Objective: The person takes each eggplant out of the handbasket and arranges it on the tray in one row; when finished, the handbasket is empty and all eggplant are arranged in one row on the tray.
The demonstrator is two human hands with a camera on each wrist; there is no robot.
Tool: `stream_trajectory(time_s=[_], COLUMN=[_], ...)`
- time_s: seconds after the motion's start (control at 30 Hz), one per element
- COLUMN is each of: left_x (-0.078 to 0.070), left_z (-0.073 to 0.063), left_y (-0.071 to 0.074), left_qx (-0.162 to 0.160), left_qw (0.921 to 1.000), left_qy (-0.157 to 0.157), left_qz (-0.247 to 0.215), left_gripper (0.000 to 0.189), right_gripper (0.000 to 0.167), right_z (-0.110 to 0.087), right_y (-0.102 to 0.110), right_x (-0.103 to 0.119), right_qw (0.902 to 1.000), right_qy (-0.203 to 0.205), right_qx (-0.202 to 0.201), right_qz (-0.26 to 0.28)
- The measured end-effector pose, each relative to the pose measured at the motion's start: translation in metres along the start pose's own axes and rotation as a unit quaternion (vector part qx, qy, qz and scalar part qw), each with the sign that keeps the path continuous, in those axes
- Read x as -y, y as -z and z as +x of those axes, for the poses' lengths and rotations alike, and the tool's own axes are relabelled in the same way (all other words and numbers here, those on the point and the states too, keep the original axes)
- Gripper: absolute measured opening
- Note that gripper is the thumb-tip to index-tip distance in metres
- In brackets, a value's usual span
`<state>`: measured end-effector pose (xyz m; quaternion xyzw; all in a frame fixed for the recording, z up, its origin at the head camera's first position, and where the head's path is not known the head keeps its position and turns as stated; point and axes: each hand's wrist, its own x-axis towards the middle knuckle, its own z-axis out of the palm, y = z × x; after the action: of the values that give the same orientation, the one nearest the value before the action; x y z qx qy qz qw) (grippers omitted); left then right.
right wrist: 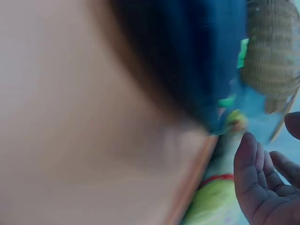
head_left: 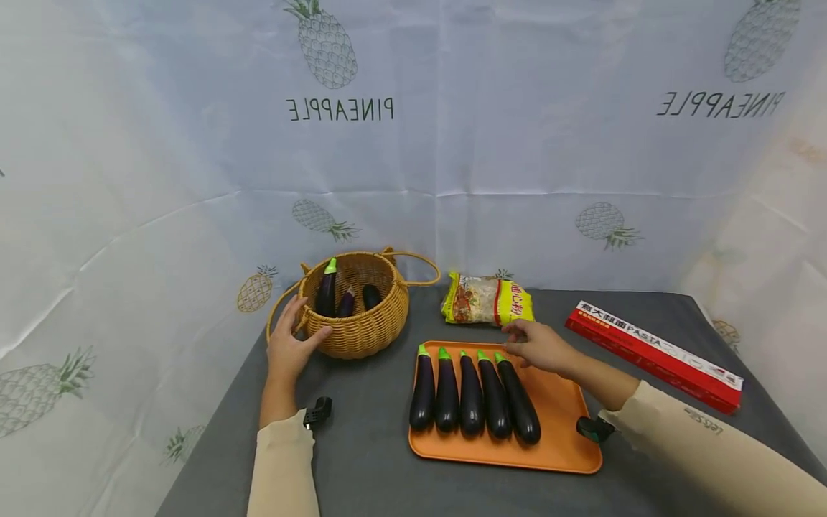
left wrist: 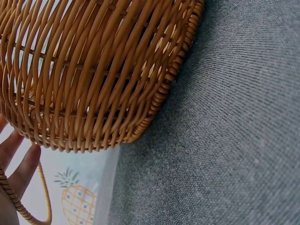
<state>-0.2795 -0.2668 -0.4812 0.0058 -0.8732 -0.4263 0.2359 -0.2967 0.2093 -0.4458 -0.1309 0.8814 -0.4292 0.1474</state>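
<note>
My left hand is at the left side of a round wicker basket, fingers and thumb spread against its wall near the rim. In the left wrist view the fingertips meet the weave beside a looped handle. Inside the basket lie three dark eggplants; one with a green cap leans upright at the left. Over the far side of an orange tray, my right hand hovers with loosely bent fingers and nothing in them. Several glossy eggplants lie side by side on the tray, green caps pointing away.
Behind the tray sits a yellow-ended noodle bag, close to my right fingertips. A long red and white pasta box lies slantwise on the right. The grey-covered table ends at a pineapple-print curtain.
</note>
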Motion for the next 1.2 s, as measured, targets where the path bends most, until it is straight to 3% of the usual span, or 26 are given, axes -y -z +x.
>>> stream_trajectory(time_s=[0.2, 0.33, 0.47, 0.6, 0.7, 1.0, 1.2], left_x=[-0.001, -0.002, -0.002, -0.002, -0.001, 0.004, 0.002], left_z=[0.003, 0.004, 0.006, 0.007, 0.006, 0.002, 0.002], left_y=[-0.002, -0.001, -0.001, -0.001, 0.0, 0.0, -0.003], left_qx=[-0.003, -0.006, -0.003, -0.005, -0.002, -0.017, -0.014], left_qw=[1.0, 0.9999, 0.9999, 0.9999, 1.0, 0.9998, 0.9994], left_qy=[0.001, -0.001, -0.004, -0.003, -0.002, -0.004, -0.019], left_qz=[0.008, 0.008, 0.009, 0.009, 0.008, -0.013, -0.024], left_gripper=[0.081, 0.08, 0.081, 0.08, 0.079, 0.075, 0.074], right_gripper=[0.04, 0.042, 0.041, 0.041, 0.039, 0.031, 0.033], right_z=[0.041, 0.084, 0.126, 0.164, 0.186, 0.227, 0.233], right_y=[-0.011, -0.031, -0.054, -0.078, -0.097, -0.146, -0.158], right_x=[0.064, 0.116, 0.166, 0.208, 0.225, 0.226, 0.223], right_qw=[0.9951, 0.984, 0.9762, 0.976, 0.978, 0.9867, 0.9942], right_qy=[0.098, 0.178, 0.217, 0.215, 0.197, 0.146, 0.064], right_qx=[0.011, 0.01, -0.006, -0.017, -0.023, -0.046, -0.086], right_qz=[0.006, 0.013, 0.008, 0.034, 0.066, 0.055, -0.013])
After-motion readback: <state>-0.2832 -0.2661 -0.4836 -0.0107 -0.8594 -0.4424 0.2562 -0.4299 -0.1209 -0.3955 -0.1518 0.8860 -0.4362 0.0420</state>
